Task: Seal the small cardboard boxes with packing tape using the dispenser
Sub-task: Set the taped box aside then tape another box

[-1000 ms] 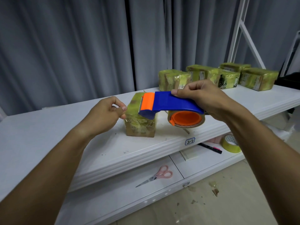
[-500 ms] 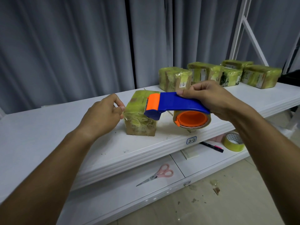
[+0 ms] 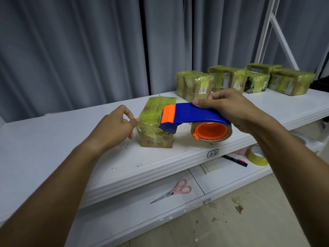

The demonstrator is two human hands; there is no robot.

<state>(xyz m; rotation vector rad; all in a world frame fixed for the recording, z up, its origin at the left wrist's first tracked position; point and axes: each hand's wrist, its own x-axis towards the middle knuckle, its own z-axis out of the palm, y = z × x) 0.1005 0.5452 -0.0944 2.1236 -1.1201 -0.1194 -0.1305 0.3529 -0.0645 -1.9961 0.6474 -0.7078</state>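
Grey curtains [image 3: 71,50] are hanging behind the white shelf [image 3: 53,145] I am working at. Nearest me, scissors [image 3: 173,191] are lying on the lower shelf. My left hand [image 3: 114,129] is pinching the tape-wrapped box [image 3: 156,125] at its left edge. My right hand [image 3: 229,107] is gripping the blue dispenser [image 3: 194,116], its orange blade end resting on the box. Farther back, wrapped boxes [image 3: 240,81] are sitting together.

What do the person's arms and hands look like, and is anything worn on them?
Both forearms are bare as far as the picture shows: no sleeves, gloves, watch or bracelet. The left hand and the right hand show no rings on the fingers in view. Fingernails look short and plain.
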